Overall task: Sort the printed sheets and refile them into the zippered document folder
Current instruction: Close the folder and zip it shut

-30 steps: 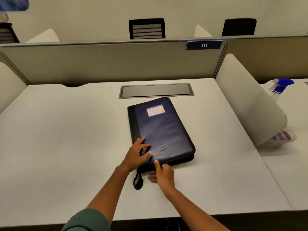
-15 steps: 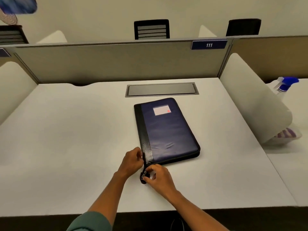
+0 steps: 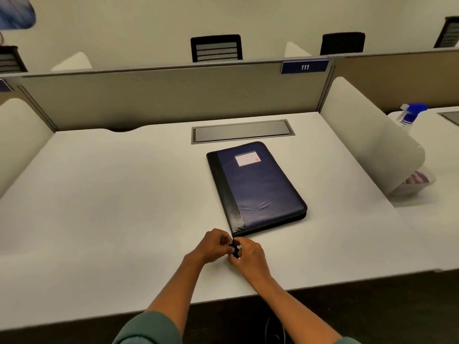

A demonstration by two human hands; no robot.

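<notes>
Grey partition panels (image 3: 173,95) are standing behind the white bench (image 3: 111,194) where I am sitting, and a small blue plate with the number 111 (image 3: 305,67) is hanging on the panel top. On the bench, the dark blue zippered document folder (image 3: 258,187) is lying flat and closed, a little to the right of the middle, just in front of the metal cable hatch (image 3: 242,131). My left hand (image 3: 213,245) and my right hand (image 3: 249,255) are meeting at the near left corner of the folder, and the fingers of both are curling around and pinching the black zipper pull (image 3: 236,250) between them. A spray bottle (image 3: 411,115) is standing on the next bench at the right.
</notes>
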